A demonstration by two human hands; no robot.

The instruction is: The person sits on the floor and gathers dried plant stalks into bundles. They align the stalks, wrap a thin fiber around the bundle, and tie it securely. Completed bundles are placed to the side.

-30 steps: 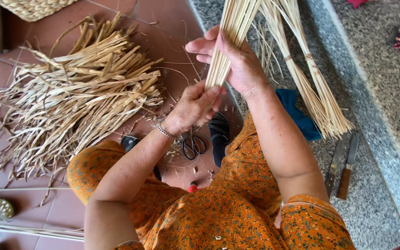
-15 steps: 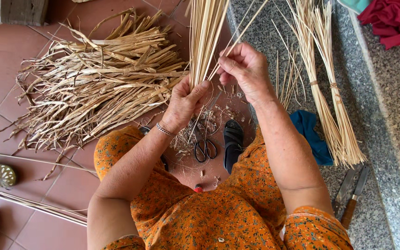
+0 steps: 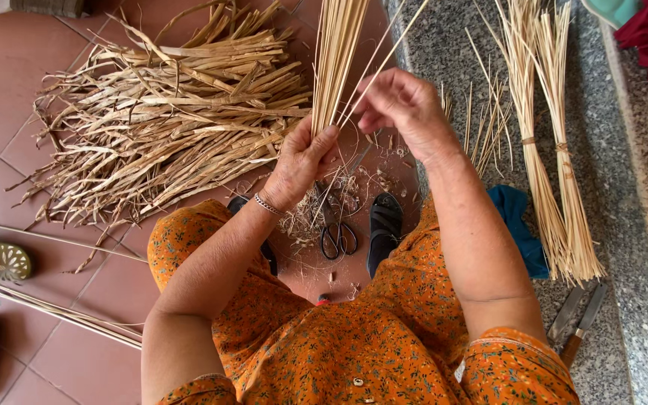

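Straw bundle (image 3: 337, 56) held upright above the tiled floor (image 3: 9, 97), clamped at its lower end in the left hand (image 3: 303, 161), fingers closed around the stalks. Right hand (image 3: 399, 105) just beside, pinched shut on a single thin strand (image 3: 384, 60) angled up and away from the bundle. Bounded on the left by a loose heap of dry husks (image 3: 166, 127), spread wide over the tiles and reaching close to the left hand. Bounded on the right by the granite step (image 3: 451, 45), carrying two tied sheaves (image 3: 556, 187), scattered loose stalks, a blue cloth (image 3: 515, 217) and two knives (image 3: 579, 319). Open room limited to the narrow tile patch below the hands, occupied by scissors (image 3: 337, 238), trimmings and dark sandals (image 3: 384, 225). Long stalks (image 3: 54, 311) and two other shoes at the left edge. Compared with half a second earlier: both hands in much the same place, bundle held as before, strand now drawn further clear of the bundle.
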